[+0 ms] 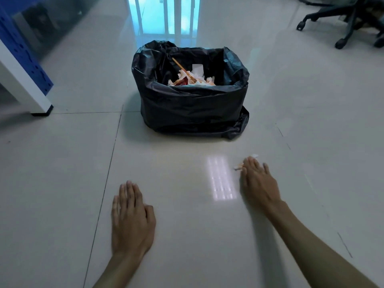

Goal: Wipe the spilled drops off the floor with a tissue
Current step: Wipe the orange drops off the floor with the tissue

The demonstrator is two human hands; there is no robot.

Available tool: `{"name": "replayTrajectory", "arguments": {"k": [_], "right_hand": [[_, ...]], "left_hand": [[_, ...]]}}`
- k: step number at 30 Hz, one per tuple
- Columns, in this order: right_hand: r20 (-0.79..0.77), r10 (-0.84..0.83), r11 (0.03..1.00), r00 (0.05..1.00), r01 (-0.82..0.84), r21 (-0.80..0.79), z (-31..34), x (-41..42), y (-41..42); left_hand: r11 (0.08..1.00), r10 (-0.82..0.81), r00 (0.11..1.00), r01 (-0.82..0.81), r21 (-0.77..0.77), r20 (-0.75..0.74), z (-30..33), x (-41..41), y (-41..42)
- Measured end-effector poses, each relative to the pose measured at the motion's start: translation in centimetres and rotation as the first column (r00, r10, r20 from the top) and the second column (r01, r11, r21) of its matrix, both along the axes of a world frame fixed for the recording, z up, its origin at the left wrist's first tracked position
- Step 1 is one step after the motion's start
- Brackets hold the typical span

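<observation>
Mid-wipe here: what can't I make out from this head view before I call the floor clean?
- Tissue: mostly hidden under the right hand; only scraps show past its fingers.
- Spilled drops: none discernible; the glare patch and the hand cover that floor.
- Floor under the left hand: covered by the flat palm.
- Bin contents: lower part hidden by the black bag's walls.
- Office chair: cut off by the top right edge.

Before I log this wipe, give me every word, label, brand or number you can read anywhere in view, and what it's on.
None can be read.
Red packaging in the bin bag: any print too small and blurred.
Blue panel at left: holes only, no lettering.
Tissue under the right hand: orange stains, no print.
Left hand flat on the floor: no markings.
</observation>
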State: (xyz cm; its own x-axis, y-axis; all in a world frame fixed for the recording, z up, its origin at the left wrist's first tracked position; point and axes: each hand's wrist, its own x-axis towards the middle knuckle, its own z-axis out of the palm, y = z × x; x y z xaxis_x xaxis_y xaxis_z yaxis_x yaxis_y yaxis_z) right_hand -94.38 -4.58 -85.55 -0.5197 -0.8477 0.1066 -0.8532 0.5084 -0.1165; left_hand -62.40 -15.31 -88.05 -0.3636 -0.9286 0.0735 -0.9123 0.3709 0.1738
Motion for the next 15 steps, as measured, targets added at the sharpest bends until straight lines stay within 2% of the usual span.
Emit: {"name": "replayTrajectory", "arguments": {"k": [3, 5, 8, 11, 13, 15], "right_hand": [[0.032, -0.088, 0.996, 0.996, 0.087, 0.030, -0.1, 0.0, -0.8], [0.042, -0.073, 0.997, 0.996, 0.072, 0.023, -0.5, 1.9, -4.0], [0.106, 0.173, 0.985, 0.979, -0.170, -0.032, -1.2, 8.1, -9.6], [0.145, 0.483, 0.875, 0.863, -0.483, -0.037, -0.9, 16.5, -13.1], [0.149, 0.585, 0.808, 0.797, -0.588, -0.030, -0.6, 19.7, -13.1], [0.133, 0.609, 0.791, 0.782, -0.611, -0.032, -0.9, 19.0, -12.2]], "left_hand": [[1.000, 0.003, 1.000, -0.003, 0.004, 0.011, 0.0, -0.1, 0.1], [1.000, 0.000, 1.000, 0.000, 0.013, 0.013, 0.0, 0.0, 0.1], [1.000, -0.008, 1.000, 0.008, 0.020, 0.005, -0.1, 0.1, -0.2], [1.000, -0.025, 1.000, 0.025, 0.018, 0.010, -0.4, 0.3, -0.4], [0.999, -0.047, 0.999, 0.047, 0.016, 0.000, -0.5, 0.6, -0.4], [0.999, -0.050, 0.999, 0.050, 0.012, -0.008, -0.6, 0.7, -0.4]]}}
